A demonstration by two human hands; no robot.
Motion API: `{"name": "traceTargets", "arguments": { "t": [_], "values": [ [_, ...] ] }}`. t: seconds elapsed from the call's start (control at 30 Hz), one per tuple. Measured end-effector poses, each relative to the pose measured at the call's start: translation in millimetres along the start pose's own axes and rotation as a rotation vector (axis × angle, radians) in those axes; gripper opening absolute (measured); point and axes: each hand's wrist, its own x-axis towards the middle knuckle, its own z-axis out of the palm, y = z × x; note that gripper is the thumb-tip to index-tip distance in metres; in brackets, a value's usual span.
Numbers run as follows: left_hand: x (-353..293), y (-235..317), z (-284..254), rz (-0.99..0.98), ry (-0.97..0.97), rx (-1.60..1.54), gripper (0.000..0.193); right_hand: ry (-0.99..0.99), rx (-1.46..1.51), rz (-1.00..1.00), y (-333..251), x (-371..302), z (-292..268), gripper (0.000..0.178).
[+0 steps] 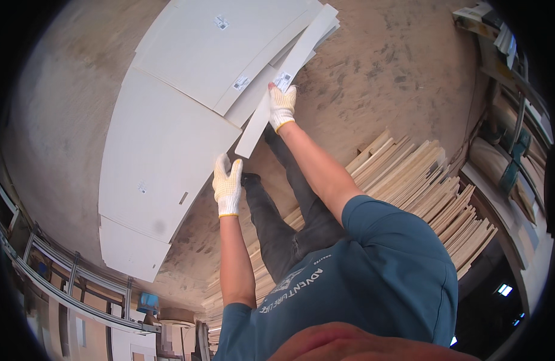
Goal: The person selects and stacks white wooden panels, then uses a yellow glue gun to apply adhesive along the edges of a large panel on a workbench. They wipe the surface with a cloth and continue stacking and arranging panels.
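My right hand (282,108), in a white knit glove with a yellow cuff, is closed around a long narrow white board (255,132) near its middle, beside a printed label (283,80). The board slants over the edge of a stack of flat white panels (160,129). Other white strips (249,101) lie under and beside it. Gloved the same way, my left hand (227,183) is just short of the board's near end. Its thumb and fingers are apart, and nothing shows in it. It is close to the panels' right edge.
Behind my legs lies a big pile of thin wooden strips (422,174). A metal-railed frame (73,298) stands at the lower left, with a blue object (148,302) near it. Boards and machinery (515,156) line the right side. The floor (385,72) looks dusty.
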Motion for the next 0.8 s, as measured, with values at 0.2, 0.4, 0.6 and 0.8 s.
{"name": "traceTargets", "arguments": {
  "t": [0.2,0.4,0.6,0.8],
  "values": [
    [-27,-113,21,-0.180,-0.145,0.017,0.052,0.106,0.008,0.098,55,75,32,0.039],
    [-50,-154,46,-0.472,-0.166,-0.358,0.038,-0.180,-0.030,0.328,53,88,23,0.033],
    [-49,-139,56,-0.538,-0.172,-0.431,0.037,-0.237,-0.111,0.256,46,90,12,0.034],
    [-34,-133,59,-0.456,-0.175,-0.470,0.034,-0.305,-0.058,0.308,42,106,9,0.027]
  ]
}}
